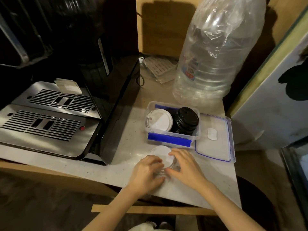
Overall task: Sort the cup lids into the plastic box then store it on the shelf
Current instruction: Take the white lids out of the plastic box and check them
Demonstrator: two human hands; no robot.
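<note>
White speckled countertop [116,172] is where it's all happening, with both hands down near the front edge. Left hand [146,172] and right hand [186,167] are both curled around a small stack of white cup lids [162,155] sitting on the counter, fingers wrapped on either side, so they're clamped on that stack from left and right. Looks like there's some clear plastic around the bottom of the stack, but it's too blurry to say what exactly.

Just behind the hands is the plastic box [173,137], clear with blue clips, open on top. Inside there's a white lid [160,120] on the left and a stack of black lids [186,120] on the right, kinda tilted. The box's own cover [215,147] lies flat on the counter right beside it, on the right, blue-rimmed, with a little white sticker-looking thing on it.

Off to the left is a big black coffee machine [108,64] with two metal drip trays [46,124] out front. Further back on the right stands a huge clear water bottle [215,60] with a plastic bag pulled over the top, and some flat slotted piece lies behind near the wooden wall.
</note>
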